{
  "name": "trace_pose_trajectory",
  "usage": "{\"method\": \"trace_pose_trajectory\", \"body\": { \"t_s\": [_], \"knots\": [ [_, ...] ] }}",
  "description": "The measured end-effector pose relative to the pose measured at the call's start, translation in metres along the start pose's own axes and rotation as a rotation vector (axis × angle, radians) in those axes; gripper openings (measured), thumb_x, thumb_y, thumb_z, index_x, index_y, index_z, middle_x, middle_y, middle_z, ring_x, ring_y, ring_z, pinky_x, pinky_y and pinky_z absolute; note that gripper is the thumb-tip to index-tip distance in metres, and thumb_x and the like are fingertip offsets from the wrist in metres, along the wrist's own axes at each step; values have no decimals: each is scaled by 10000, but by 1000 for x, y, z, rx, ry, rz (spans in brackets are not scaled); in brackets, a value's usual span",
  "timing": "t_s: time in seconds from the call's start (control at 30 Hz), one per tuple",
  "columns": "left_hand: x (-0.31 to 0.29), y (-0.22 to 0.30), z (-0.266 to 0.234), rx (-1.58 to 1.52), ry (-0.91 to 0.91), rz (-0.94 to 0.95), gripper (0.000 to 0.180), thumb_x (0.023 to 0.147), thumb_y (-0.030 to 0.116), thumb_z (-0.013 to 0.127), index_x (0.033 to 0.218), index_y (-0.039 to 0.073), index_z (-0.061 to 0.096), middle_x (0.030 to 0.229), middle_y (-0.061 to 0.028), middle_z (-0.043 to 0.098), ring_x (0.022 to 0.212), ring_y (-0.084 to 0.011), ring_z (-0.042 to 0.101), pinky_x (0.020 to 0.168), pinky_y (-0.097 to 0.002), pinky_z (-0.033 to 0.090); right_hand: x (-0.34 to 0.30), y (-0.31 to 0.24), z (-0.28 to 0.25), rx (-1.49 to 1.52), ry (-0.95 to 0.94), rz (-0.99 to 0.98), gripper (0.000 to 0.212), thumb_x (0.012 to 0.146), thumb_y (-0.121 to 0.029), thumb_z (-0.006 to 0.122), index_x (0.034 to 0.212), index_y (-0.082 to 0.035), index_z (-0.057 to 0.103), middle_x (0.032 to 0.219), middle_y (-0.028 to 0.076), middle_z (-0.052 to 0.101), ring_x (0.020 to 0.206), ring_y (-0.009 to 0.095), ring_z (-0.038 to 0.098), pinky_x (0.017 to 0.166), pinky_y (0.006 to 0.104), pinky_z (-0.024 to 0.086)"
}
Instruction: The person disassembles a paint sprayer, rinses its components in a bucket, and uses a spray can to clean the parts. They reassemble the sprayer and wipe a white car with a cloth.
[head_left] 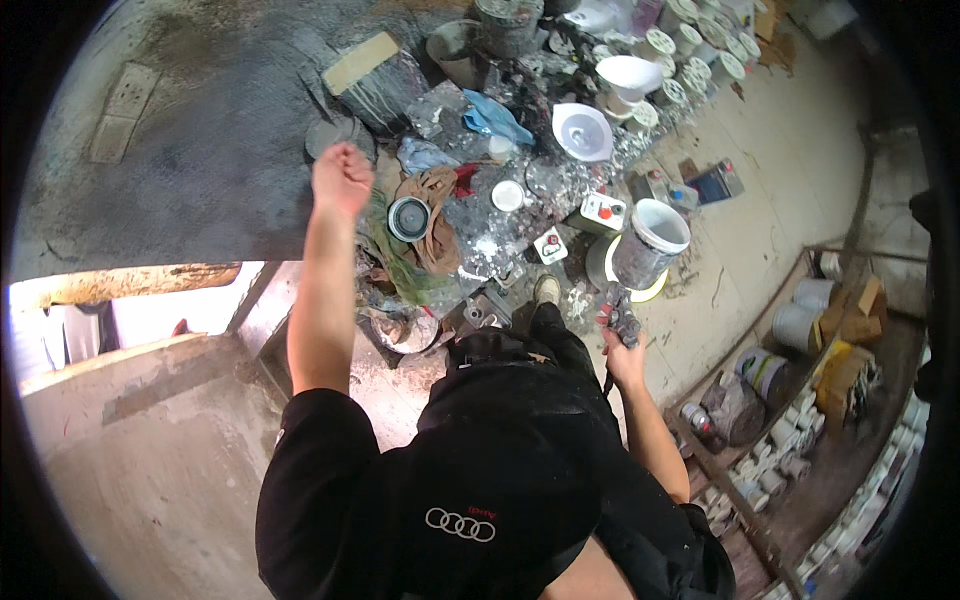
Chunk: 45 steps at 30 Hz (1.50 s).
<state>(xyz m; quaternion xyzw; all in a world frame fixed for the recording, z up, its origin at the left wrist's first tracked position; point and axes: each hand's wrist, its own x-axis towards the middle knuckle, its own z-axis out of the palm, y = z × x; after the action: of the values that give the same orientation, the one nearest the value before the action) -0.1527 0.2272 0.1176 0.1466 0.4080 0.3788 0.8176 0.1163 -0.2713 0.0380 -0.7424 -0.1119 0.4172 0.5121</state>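
Observation:
My left hand (343, 178) is curled into a fist, raised at the near edge of a large dark grey panel. Whatever its fingers hold, if anything, is hidden. Just beyond it is a round grey container (338, 135). Low on the right, my right hand (624, 352) grips a grey, paint-caked spray gun (621, 318); a dark hose seems to hang below it. Directly above the gun is a tilted white pail (660, 226) smeared with grey. I cannot tell whether the pail is joined to the gun or stands behind it. A second, yellow-rimmed bucket (652, 289) is partly covered by the pail.
A paint-splashed work surface (485, 245) carries rags (433, 205), an open dark-rimmed can (409, 219), a metal canister (603, 210), white basins (583, 132) and several lidded tubs (660, 42). Racks with cans and pails (797, 325) stand at right. The grey panel (200, 130) fills the upper left.

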Motion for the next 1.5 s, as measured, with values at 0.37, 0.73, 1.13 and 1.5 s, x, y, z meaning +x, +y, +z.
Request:
{"method": "trace_pose_trajectory", "body": {
  "t_s": [0.37, 0.73, 1.13, 1.5],
  "knots": [
    [-27, -63, -31, 541, -328, 107, 322, 1059, 354, 597, 1049, 38, 660, 972, -71, 721, 908, -166, 677, 792, -279, 529, -30, 22, 22, -240, -77, -38, 421, 889, 0, 641, 1309, 9, 668, 1153, 145, 759, 992, 197, 709, 837, 375, 593],
    [-245, -452, -12, -12, 137, -75, 636, 992, 275, 701, 1507, 35, 415, 1409, -122, 551, 1288, -268, 566, 1063, -423, 486, 40, 45, 29, -753, -879, -733, 772, 722, -111, 772, 1453, -2, 550, 1579, 232, 428, 1493, 419, 361, 1224, 469, 353],
    [-271, -590, -102, 200, 538, -186, 601, 836, -9, 696, 1395, 37, 480, 1347, -113, 536, 1226, -244, 563, 1045, -477, 523, 333, 287, -145, 28, 71, 419, 316, 967, -121, 506, 1215, 10, 650, 1232, 128, 686, 1049, 206, 648, 834, 324, 516],
    [-228, -719, -153, 376, 584, -351, 603, 800, 43, 814, 1325, 28, 519, 1171, -51, 625, 1083, -157, 594, 969, -315, 495, 469, 358, -160, 666, 432, 529, 325, 1077, -303, 503, 844, -74, 509, 722, 56, 531, 608, 184, 524, 590, 311, 476]
  ]
}}
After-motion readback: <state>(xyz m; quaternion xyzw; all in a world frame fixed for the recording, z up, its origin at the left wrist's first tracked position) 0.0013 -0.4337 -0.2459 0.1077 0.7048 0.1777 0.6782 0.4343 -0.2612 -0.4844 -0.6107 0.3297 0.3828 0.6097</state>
